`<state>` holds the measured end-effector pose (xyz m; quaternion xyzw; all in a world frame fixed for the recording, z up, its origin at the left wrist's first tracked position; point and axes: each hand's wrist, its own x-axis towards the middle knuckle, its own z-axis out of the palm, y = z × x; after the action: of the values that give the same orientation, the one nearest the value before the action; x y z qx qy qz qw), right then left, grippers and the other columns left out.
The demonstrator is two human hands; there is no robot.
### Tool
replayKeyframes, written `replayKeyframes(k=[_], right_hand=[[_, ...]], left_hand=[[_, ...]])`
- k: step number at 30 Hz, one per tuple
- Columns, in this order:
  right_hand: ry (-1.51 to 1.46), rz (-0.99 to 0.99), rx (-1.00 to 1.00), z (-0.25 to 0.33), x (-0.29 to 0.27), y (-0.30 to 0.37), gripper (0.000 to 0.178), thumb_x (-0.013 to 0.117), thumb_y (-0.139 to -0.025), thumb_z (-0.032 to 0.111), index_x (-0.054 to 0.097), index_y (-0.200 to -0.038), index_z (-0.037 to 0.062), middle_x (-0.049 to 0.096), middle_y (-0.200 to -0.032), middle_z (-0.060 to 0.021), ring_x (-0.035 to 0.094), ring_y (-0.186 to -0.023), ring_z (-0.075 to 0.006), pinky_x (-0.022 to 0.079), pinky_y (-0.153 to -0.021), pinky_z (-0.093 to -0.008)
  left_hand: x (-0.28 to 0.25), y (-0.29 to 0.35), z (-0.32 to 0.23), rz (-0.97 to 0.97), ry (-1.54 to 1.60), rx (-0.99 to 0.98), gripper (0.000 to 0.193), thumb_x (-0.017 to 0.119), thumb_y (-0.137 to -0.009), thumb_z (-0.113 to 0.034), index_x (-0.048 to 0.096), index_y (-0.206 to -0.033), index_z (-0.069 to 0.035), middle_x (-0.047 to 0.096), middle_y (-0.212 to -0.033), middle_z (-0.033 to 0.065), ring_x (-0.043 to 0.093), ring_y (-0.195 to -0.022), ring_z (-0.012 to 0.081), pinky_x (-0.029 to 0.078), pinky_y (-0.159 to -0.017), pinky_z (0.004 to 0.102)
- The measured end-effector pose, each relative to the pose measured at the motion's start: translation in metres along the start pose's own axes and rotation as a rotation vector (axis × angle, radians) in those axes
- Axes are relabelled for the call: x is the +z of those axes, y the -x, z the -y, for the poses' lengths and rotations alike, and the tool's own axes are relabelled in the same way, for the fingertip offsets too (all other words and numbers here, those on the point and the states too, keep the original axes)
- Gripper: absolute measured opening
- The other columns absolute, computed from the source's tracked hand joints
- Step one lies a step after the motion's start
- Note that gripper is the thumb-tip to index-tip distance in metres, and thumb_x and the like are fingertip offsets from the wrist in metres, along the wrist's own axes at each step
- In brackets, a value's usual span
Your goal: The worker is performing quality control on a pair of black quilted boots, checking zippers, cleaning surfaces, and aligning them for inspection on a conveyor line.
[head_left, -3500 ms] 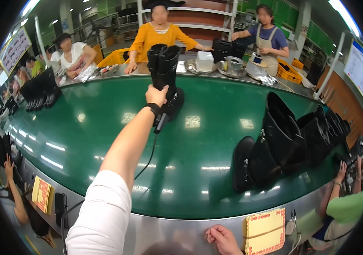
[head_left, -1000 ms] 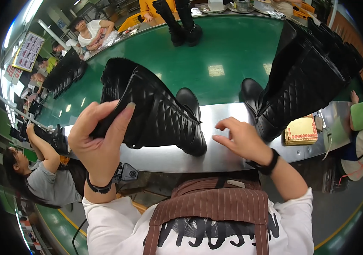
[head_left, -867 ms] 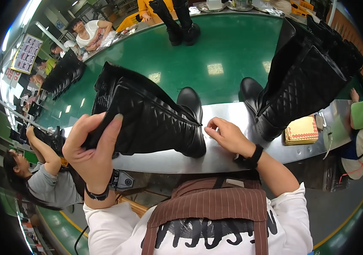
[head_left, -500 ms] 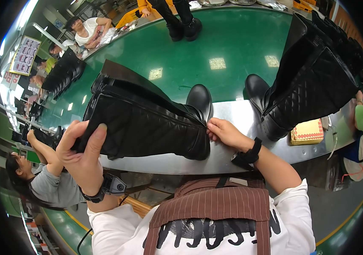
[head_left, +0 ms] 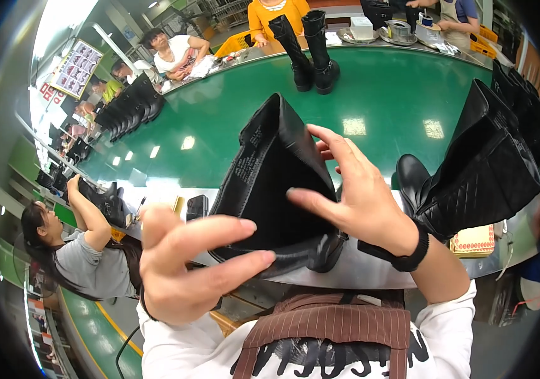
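A tall black boot [head_left: 300, 167] is turned so that its shaft mouth faces me, showing the dark lining with pale print. My right hand [head_left: 358, 189] grips the shaft's right side, the thumb inside the mouth and the fingers outside. Over the near left rim is my left hand [head_left: 197, 259], slightly blurred, its fingers apart and the tips in front of the opening. Whether they touch the rim, I cannot tell. The boot's foot is mostly hidden. To the right, a second black boot [head_left: 478, 183] with a quilted shaft stands on the metal table edge [head_left: 371, 265].
A yellow-and-red stack of cards [head_left: 474, 241] lies beside the right boot. A phone-like black object [head_left: 197, 206] is left of the held boot. Another boot pair [head_left: 311, 57] stands across the green surface [head_left: 219, 107]. Co-workers sit left, including one in grey [head_left: 93, 252].
The held boot has swung from lying leftward to pointing its mouth at me. My right hand has left the zipper near the ankle for the shaft top; my left hand has shifted right.
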<state>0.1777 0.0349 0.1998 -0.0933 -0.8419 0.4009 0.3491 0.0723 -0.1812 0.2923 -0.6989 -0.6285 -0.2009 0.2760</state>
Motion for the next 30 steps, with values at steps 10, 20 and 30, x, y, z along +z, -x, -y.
replayKeyframes(k=[10,20,30], right_hand=[[-0.431,-0.142,0.293,-0.023,-0.004,-0.002,0.05,0.049,-0.103,0.042,0.063,-0.088,-0.0038,0.048,-0.066,0.0031,0.038,-0.066,-0.0075,0.037,-0.058,-0.0294],[-0.479,-0.285,0.566,-0.046,-0.009,-0.009,0.053,0.056,-0.096,0.053,0.054,-0.072,0.0061,0.043,-0.065,0.0054,0.035,-0.06,-0.0046,0.033,-0.052,-0.0234],[-0.514,-0.312,0.608,-0.048,-0.009,-0.009,0.053,0.057,-0.096,0.05,0.057,-0.077,0.0007,0.049,-0.07,0.0034,0.041,-0.065,-0.0047,0.038,-0.058,-0.0223]], left_hand=[[0.002,0.026,-0.016,-0.028,0.074,-0.216,0.05,0.079,-0.062,-0.016,0.071,-0.11,-0.004,0.068,-0.089,0.0083,0.058,-0.062,0.0165,0.04,-0.051,0.0268],[-0.018,0.038,0.015,0.209,0.547,0.101,0.025,0.073,-0.054,-0.008,0.075,-0.078,-0.014,0.064,-0.097,0.0072,0.061,-0.079,0.0205,0.036,-0.082,0.0397],[-0.011,0.032,0.01,0.218,0.584,0.214,0.011,0.069,-0.06,-0.016,0.068,-0.07,-0.016,0.064,-0.12,0.0278,0.066,-0.1,0.0238,0.034,-0.085,0.0402]])
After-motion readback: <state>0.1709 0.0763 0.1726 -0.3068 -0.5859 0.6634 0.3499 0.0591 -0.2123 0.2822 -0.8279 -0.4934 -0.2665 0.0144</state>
